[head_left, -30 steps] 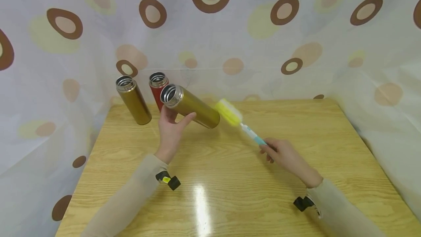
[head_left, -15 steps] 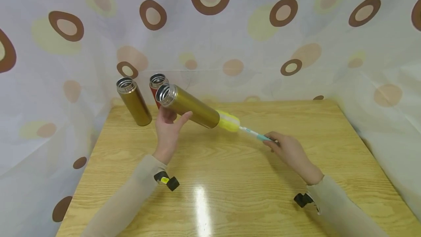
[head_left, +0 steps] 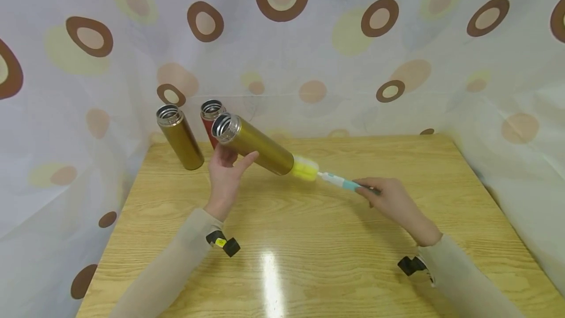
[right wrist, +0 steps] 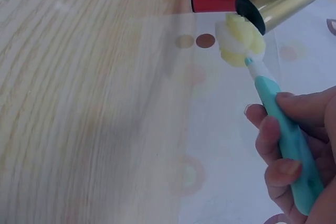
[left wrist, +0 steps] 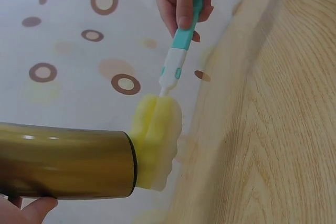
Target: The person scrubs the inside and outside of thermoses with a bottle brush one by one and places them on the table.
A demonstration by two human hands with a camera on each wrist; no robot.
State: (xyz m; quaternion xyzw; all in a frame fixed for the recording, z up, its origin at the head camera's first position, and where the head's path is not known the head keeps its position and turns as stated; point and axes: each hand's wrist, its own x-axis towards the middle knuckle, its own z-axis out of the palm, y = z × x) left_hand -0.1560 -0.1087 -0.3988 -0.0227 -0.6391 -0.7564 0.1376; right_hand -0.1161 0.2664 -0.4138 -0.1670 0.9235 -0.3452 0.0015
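My left hand (head_left: 225, 175) grips a gold thermos flask (head_left: 265, 148) and holds it tilted above the table, its open mouth up to the left. In my right hand (head_left: 395, 202) is the teal and white handle of a bottle brush (head_left: 337, 180). The brush's yellow and white sponge head (left wrist: 157, 140) is at the flask's base, seemingly touching it on the outside. Behind the held flask stands a red flask (head_left: 209, 126), partly hidden. A second gold flask (head_left: 182, 141) stands upright to its left, without a lid.
The wooden table (head_left: 304, 239) runs up to a patterned curtain (head_left: 282, 67) at the back and sides. Both standing flasks are near the table's back left corner. Small black cameras are strapped at both wrists.
The brush head has come down and left from beside the flask to its base, then shifted slightly lower. My right hand has moved a little right; the flask has shifted only slightly.
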